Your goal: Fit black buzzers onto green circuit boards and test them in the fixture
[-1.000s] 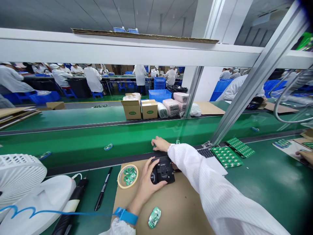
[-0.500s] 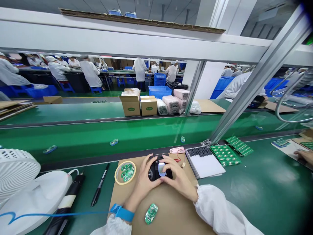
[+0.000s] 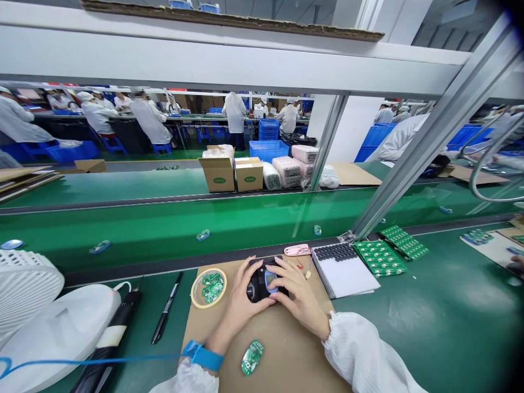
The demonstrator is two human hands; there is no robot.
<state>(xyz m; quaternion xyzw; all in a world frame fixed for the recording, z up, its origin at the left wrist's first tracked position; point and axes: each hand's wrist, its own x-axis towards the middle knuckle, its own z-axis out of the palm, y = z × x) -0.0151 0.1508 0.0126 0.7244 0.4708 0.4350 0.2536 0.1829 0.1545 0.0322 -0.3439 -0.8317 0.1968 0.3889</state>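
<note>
My left hand [image 3: 240, 297] is curved round the left side of a black block-like fixture [image 3: 256, 285] on the brown cardboard mat [image 3: 295, 341]. In the fixture sits a small device with a blue rim and a greyish screen [image 3: 271, 279]. My right hand [image 3: 299, 297] grips that device from the right, fingers over its top edge and thumb near its bottom; they partly hide it. Nearer to me lies a green circuit board [image 3: 252, 357]. A tape roll [image 3: 193, 295] left of my hands encloses several small green boards [image 3: 213, 287].
A black marker [image 3: 167, 308], a black-handled tool [image 3: 108, 344] and a white fan-like appliance [image 3: 61, 333] lie left. Behind right are a pink casing with wires [image 3: 297, 250], a notepad [image 3: 347, 278] and green board panels [image 3: 380, 258]. Boards ride the green belt [image 3: 254, 226] behind a metal post [image 3: 426, 131].
The small items on the belt have moved right, and a silvery round one has appeared at far left. My right fingers have shifted slightly on the device; its screen looks darker.
</note>
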